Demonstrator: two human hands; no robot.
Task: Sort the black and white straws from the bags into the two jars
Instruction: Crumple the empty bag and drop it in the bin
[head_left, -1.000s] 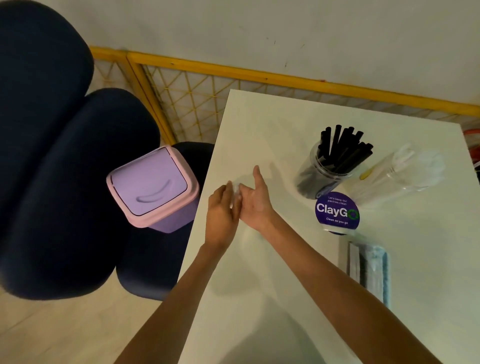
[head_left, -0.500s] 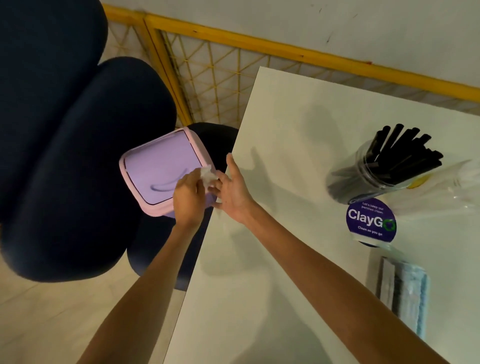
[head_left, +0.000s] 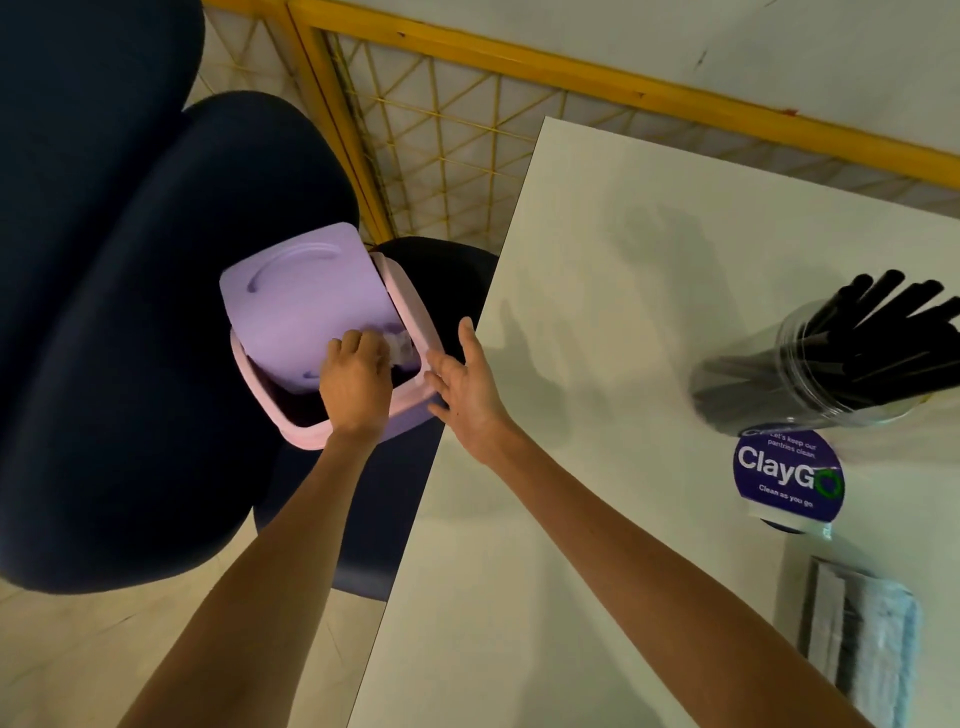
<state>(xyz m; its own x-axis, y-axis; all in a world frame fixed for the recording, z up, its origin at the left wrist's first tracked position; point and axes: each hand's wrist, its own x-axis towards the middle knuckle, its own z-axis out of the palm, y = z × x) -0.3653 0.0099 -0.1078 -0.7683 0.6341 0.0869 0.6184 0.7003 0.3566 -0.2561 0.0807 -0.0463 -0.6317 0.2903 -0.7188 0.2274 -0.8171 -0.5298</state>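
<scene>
A clear jar (head_left: 769, 384) full of black straws (head_left: 883, 327) stands at the table's right side. Left of the table sits a small purple bin (head_left: 311, 332) with its swing lid tipped open. My left hand (head_left: 356, 379) pinches a crumpled clear wrapper (head_left: 397, 345) and pushes it into the bin's opening. My right hand (head_left: 467, 384) hovers with straight fingers over the table's left edge, beside the bin's rim, holding nothing. The second jar is out of view.
The white table (head_left: 597, 322) fills the right. A round purple ClayGo sign (head_left: 787, 475) stands by the jar, and a blue-white packet (head_left: 862, 639) lies at the lower right. Dark blue chairs (head_left: 130, 364) and a yellow mesh fence (head_left: 467, 145) are left and behind.
My left hand carried the wrapper from the table edge to the bin and pushed the lid open. My right hand let go and stayed at the table edge. The view shifted left.
</scene>
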